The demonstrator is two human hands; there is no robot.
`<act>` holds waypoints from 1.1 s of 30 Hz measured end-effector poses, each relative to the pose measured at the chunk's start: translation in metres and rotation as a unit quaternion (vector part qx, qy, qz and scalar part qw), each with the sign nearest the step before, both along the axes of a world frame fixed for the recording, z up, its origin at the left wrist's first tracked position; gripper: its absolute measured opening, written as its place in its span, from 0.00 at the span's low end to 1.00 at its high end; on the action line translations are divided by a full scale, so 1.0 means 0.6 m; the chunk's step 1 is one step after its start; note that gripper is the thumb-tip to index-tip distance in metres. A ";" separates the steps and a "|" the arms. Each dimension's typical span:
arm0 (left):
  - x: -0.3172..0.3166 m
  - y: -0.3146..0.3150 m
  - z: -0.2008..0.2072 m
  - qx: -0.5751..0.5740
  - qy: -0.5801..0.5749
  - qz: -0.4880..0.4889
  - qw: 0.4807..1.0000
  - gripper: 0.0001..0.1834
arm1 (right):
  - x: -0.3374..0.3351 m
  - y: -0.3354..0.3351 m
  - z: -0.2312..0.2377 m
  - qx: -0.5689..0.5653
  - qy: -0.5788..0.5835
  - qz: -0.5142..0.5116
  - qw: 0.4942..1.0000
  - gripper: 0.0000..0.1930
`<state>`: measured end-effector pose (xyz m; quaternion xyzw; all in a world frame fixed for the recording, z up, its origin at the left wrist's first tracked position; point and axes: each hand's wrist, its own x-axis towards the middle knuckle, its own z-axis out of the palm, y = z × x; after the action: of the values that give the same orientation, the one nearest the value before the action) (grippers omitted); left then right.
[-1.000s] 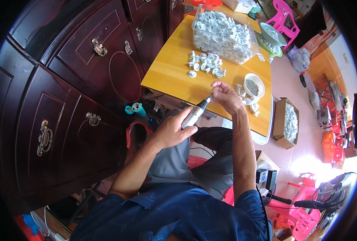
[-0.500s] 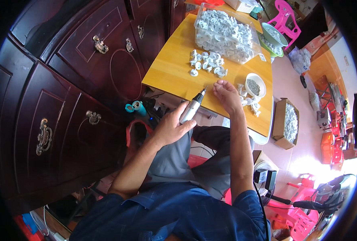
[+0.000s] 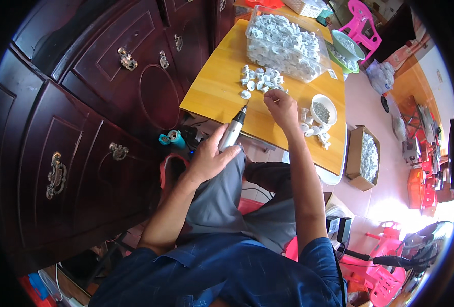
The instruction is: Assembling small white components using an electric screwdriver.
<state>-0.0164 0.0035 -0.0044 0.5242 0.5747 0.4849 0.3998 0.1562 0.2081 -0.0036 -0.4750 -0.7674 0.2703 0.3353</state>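
My left hand (image 3: 210, 157) is wrapped round an electric screwdriver (image 3: 232, 133) with a silver body and black nose, its thin bit pointing away from me over the table's near edge. My right hand (image 3: 282, 108) hovers over the table beside a pile of white plastic parts (image 3: 262, 79). Its thumb and fingers are pinched together; whatever lies between them is hidden. To the right stands a white bowl (image 3: 323, 109) of small metal screws, with several more white parts (image 3: 314, 128) beside it.
The yellow wooden table (image 3: 211, 87) bears a clear plastic bin (image 3: 283, 51) heaped with white parts. A cardboard box (image 3: 359, 158) of white pieces stands on the floor at right. Dark wooden cabinets (image 3: 104, 97) close in the left. Stacked bowls (image 3: 348, 46) sit beyond the table's right edge.
My right hand has moved left and away from me, from beside the bowl toward the pile. The screwdriver in my left hand has shifted a little to the left.
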 end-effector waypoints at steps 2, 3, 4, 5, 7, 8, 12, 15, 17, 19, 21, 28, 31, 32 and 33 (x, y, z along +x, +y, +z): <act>-0.007 0.000 -0.005 -0.002 -0.022 0.017 1.000 0.33 | -0.018 0.005 0.001 0.021 -0.009 0.022 0.999 0.07; -0.007 0.000 0.004 -0.020 -0.045 0.016 0.999 0.32 | -0.024 0.008 -0.001 0.033 -0.009 0.036 0.999 0.07; -0.008 0.000 0.009 -0.038 -0.068 0.016 0.997 0.32 | -0.031 0.011 -0.003 0.044 -0.008 0.051 0.998 0.07; -0.010 0.002 0.008 -0.045 -0.083 0.024 0.995 0.32 | -0.039 0.014 -0.005 0.043 -0.028 0.056 0.997 0.07; -0.018 0.006 0.008 -0.060 -0.111 0.042 0.991 0.31 | -0.066 0.015 -0.004 0.040 -0.067 0.069 0.995 0.08; -0.024 0.008 0.008 -0.062 -0.121 0.050 0.989 0.31 | -0.082 0.016 -0.004 0.052 -0.092 0.079 0.991 0.08; -0.053 0.011 0.011 -0.066 -0.144 0.092 0.983 0.30 | -0.149 0.011 0.003 0.073 -0.195 0.119 0.971 0.08; -0.066 0.009 0.018 -0.063 -0.155 0.106 0.980 0.30 | -0.184 0.023 -0.003 0.098 -0.253 0.146 0.951 0.08; -0.070 0.007 0.024 -0.067 -0.162 0.110 0.978 0.30 | -0.196 0.029 -0.007 0.093 -0.272 0.156 0.945 0.08; -0.072 0.006 0.025 -0.063 -0.173 0.115 0.976 0.29 | -0.207 0.034 -0.008 0.084 -0.296 0.163 0.937 0.08; -0.073 0.006 0.023 -0.051 -0.185 0.119 0.974 0.29 | -0.215 0.042 -0.006 0.070 -0.322 0.166 0.930 0.08; -0.073 0.003 0.029 -0.064 -0.193 0.107 0.973 0.28 | -0.228 0.040 0.006 0.077 -0.419 0.182 0.886 0.12; -0.072 0.003 0.022 -0.063 -0.201 0.092 0.973 0.28 | -0.231 0.034 0.002 0.091 -0.435 0.182 0.877 0.14; -0.074 0.002 0.020 -0.061 -0.200 0.087 0.974 0.28 | -0.228 0.031 0.004 0.086 -0.437 0.189 0.875 0.14; -0.072 0.003 0.021 -0.060 -0.197 0.081 0.975 0.29 | -0.223 0.029 0.005 0.080 -0.436 0.196 0.875 0.14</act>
<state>-0.0595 0.0056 0.0080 0.3453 0.5535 0.5735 0.4955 0.0227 0.2258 -0.0006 -0.3565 -0.9320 0.0337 -0.0564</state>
